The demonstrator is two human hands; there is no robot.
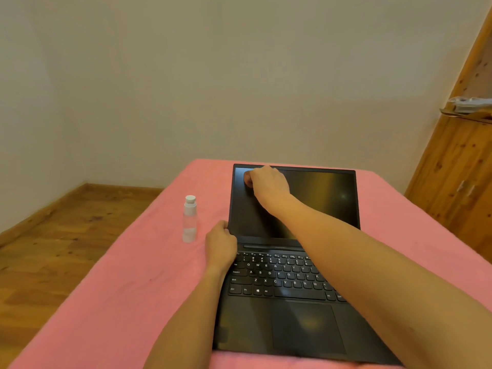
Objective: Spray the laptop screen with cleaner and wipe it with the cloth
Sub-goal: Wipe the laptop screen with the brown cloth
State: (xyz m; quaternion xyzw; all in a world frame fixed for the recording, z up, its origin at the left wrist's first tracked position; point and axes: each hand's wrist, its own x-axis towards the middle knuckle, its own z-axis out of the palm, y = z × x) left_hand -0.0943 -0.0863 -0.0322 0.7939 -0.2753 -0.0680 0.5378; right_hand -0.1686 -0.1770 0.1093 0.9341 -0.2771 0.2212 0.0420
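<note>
A capped spray bottle (189, 219) stands on the pink worktop (138, 275), left of the laptop (282, 302). The screen's (319, 198) left edge is gripped by the left hand (220, 242). The right hand (267, 186), fingers curled, is pressed to the screen's upper left; its grip's contents are hidden. Wiping seems underway.

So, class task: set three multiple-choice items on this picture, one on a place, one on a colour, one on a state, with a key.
1. Where is the bottle?
A. left of the laptop
B. on the keyboard
C. on the floor

2. What colour is the table cover?
A. blue
B. pink
C. white

3. What state is the screen in?
A. lit
B. folded shut
C. open and dark

Key: 1 A, it stands on the cover beside the laptop's left edge. 2 B, the cover is pink. 3 C, the lid is up and the panel is black.
</note>
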